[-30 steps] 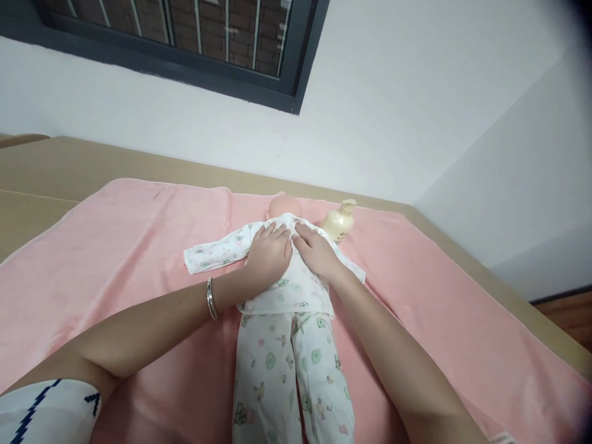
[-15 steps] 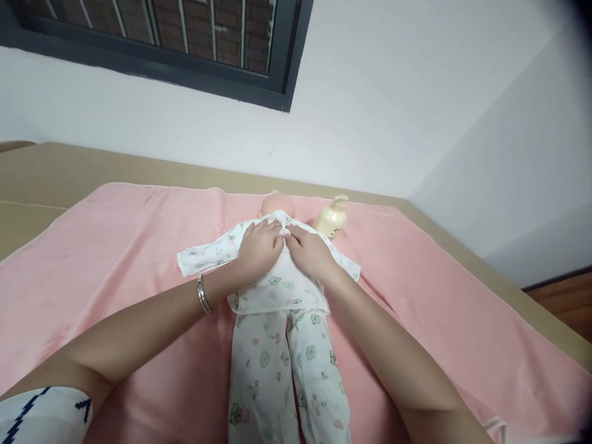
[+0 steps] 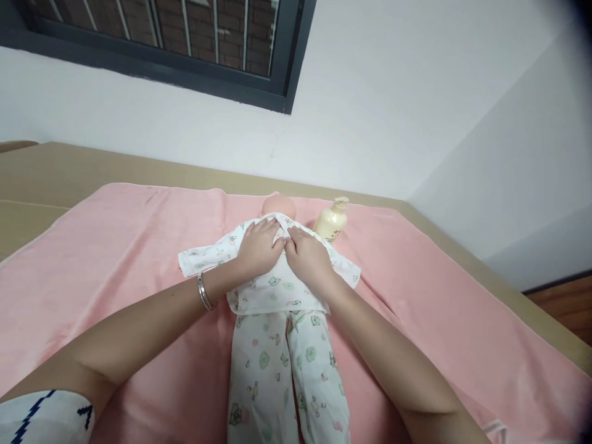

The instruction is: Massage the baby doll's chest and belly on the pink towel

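A baby doll lies stretched out, its smooth bare head (image 3: 279,205) at the far end; its face does not show. It wears a white printed top (image 3: 284,299) and matching trousers (image 3: 263,370). My left hand (image 3: 261,246) rests flat on the upper part of the top, fingers extended toward the collar. Beside it, my right hand (image 3: 309,254) lies on the top too, fingers stretched out. The two thumbs nearly meet at the middle. Neither hand grips anything visible. A cream pump bottle (image 3: 331,221) stands just right of the doll's head.
Under the doll spreads a pink blanket (image 3: 148,246) over a tan surface (image 3: 92,161). Behind rises a white wall (image 3: 361,98) with a dark-framed window (image 3: 185,58). Brown wood (image 3: 567,305) shows at the far right.
The cloth bunched between my fingertips near the collar now looks flatter. My right fingers have shifted slightly; both hands stay on the doll's top. The doll and bottle stay in place.
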Tool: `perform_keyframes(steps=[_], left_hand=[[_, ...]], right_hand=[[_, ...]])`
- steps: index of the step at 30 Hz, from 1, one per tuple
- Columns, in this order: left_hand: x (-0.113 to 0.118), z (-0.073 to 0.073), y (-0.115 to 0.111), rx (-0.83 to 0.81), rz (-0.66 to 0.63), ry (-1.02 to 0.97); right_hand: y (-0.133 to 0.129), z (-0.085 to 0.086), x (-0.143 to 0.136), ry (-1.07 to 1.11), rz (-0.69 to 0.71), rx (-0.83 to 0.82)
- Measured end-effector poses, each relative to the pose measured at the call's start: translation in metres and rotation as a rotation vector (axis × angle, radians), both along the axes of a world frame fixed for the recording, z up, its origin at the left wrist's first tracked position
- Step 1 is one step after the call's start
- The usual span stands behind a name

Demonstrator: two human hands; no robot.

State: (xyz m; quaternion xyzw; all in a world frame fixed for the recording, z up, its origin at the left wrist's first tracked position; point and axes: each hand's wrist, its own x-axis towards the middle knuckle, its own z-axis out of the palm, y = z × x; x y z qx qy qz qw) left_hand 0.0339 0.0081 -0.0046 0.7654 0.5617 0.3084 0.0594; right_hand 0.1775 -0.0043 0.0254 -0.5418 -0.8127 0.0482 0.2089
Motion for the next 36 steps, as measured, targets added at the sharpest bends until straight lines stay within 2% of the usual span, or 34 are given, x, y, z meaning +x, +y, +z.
perform_keyframes(steps=[2, 5, 10, 13, 15, 19, 24, 30, 34, 36], left_hand=[[0.0, -0.003, 0.0, 0.011, 0.001, -0.016], [0.0, -0.009, -0.002, 0.063, 0.003, -0.069], [0.001, -0.02, -0.004, 0.152, 0.037, -0.152], [0.0, -0.023, -0.005, 0.186, 0.035, -0.203], [-0.001, -0.025, -0.006, 0.209, 0.036, -0.24], [-0.002, -0.027, -0.006, 0.24, 0.042, -0.275], [-0.002, -0.027, -0.006, 0.239, 0.028, -0.283], [-0.003, -0.026, -0.007, 0.235, 0.023, -0.291], [-0.003, -0.027, -0.006, 0.229, 0.011, -0.31], [-0.003, -0.027, -0.005, 0.226, 0.001, -0.332]], right_hand=[[-0.005, 0.001, -0.003, -0.028, -0.038, 0.011], [-0.003, 0.002, 0.0, -0.008, -0.014, 0.004], [0.013, 0.0, 0.014, 0.161, 0.035, -0.03], [0.014, -0.003, 0.014, 0.216, 0.01, 0.093], [0.011, -0.006, 0.011, 0.197, 0.059, 0.152], [0.01, -0.01, 0.006, 0.114, 0.204, 0.061], [0.012, -0.01, 0.009, 0.195, 0.15, 0.136], [0.013, -0.008, 0.01, 0.092, 0.201, 0.0], [0.013, -0.008, 0.009, 0.109, 0.18, 0.076], [0.012, -0.009, 0.007, 0.079, 0.193, 0.062]])
